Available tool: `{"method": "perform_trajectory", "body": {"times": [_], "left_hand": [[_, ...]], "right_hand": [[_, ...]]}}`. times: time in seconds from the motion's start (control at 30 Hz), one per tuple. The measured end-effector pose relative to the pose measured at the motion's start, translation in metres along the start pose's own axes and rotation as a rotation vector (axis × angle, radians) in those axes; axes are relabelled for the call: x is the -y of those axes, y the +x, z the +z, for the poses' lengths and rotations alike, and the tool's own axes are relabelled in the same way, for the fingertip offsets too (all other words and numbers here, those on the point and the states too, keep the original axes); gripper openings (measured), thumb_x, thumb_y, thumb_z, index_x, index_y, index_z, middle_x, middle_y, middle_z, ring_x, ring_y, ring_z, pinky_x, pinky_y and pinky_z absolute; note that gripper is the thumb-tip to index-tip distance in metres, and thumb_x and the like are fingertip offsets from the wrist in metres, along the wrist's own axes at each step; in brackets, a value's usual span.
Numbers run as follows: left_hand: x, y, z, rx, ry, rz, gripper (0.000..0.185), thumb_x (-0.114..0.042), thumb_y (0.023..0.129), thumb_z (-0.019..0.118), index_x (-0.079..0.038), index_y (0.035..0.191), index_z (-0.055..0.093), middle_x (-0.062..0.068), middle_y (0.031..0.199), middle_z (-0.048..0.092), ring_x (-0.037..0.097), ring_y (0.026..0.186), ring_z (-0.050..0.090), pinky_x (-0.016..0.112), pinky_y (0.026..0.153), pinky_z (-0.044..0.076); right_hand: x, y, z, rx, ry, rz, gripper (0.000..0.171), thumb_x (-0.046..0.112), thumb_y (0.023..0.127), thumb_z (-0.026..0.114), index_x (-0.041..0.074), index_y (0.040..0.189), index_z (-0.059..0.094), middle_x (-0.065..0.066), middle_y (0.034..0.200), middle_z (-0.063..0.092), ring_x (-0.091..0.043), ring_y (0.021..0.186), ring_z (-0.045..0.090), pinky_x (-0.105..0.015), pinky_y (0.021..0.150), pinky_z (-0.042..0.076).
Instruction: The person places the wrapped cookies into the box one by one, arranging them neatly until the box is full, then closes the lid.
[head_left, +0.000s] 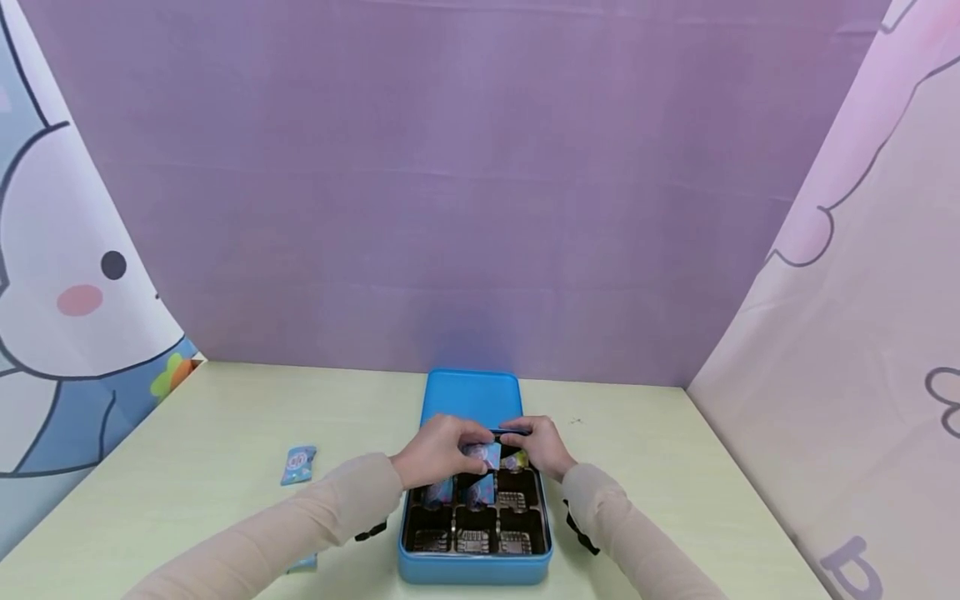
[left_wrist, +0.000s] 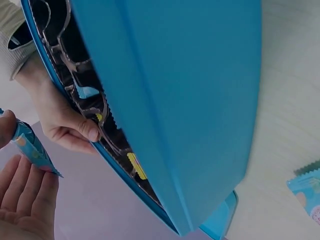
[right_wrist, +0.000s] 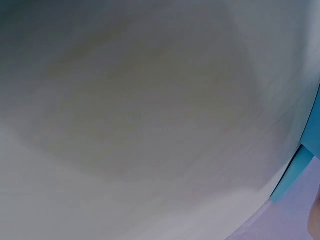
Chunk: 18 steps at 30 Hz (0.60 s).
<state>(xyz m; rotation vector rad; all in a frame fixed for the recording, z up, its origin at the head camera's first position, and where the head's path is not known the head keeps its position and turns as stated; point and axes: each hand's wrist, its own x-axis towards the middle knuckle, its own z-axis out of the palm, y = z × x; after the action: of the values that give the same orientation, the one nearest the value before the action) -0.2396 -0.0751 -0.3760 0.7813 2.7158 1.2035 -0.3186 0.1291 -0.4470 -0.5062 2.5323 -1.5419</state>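
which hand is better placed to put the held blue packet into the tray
Likely the left hand: it pinches the blue packet above the tray, while the right hand holds no packet and grips the blue box at its rim.

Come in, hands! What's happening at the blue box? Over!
Left hand pinches blue packet above blue box. Right hand holds box rim. Nothing visibly in the way.
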Motion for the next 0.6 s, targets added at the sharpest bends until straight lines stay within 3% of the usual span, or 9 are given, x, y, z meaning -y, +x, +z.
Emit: {"method": "perform_trajectory", "body": {"times": [0.17,0.3,0.4,0.6], "left_hand": [[-0.004,-0.001,0.004,0.006,-0.012,-0.008,0.039,-0.019,0.081,0.070,-0.008,0.118,0.063,0.004,0.114,0.065,0.018,0.104,0.061,0.025,0.081,0.053],[-0.011,-0.002,0.006,0.018,-0.025,-0.007,0.039,-0.018,0.081,0.071,-0.008,0.117,0.063,0.004,0.114,0.065,0.018,0.104,0.061,0.025,0.081,0.053],[-0.016,-0.001,0.006,0.019,-0.045,-0.029,0.039,-0.020,0.080,0.072,-0.011,0.117,0.064,0.003,0.115,0.065,0.017,0.105,0.061,0.025,0.082,0.053],[-0.024,0.005,0.008,-0.017,-0.057,-0.028,0.037,-0.023,0.079,0.072,-0.016,0.115,0.065,0.001,0.117,0.064,0.017,0.108,0.059,0.028,0.085,0.052]], "right_hand": [[-0.001,-0.002,0.001,0.002,0.003,-0.019,0.025,0.010,0.088,0.060,0.002,0.111,0.066,-0.013,0.107,0.066,-0.018,0.080,0.061,-0.026,0.059,0.045],[-0.003,-0.005,0.001,0.010,-0.011,-0.037,0.023,0.009,0.089,0.058,0.003,0.110,0.066,-0.013,0.107,0.066,-0.021,0.090,0.064,-0.029,0.071,0.054],[-0.005,-0.005,0.002,0.011,-0.023,-0.057,0.021,0.008,0.090,0.056,0.005,0.108,0.068,-0.012,0.106,0.066,-0.023,0.096,0.063,-0.033,0.080,0.054],[0.008,-0.005,-0.001,-0.017,-0.021,-0.096,0.020,0.001,0.090,0.054,0.003,0.104,0.068,-0.014,0.104,0.066,-0.026,0.096,0.062,-0.034,0.081,0.054]]}}
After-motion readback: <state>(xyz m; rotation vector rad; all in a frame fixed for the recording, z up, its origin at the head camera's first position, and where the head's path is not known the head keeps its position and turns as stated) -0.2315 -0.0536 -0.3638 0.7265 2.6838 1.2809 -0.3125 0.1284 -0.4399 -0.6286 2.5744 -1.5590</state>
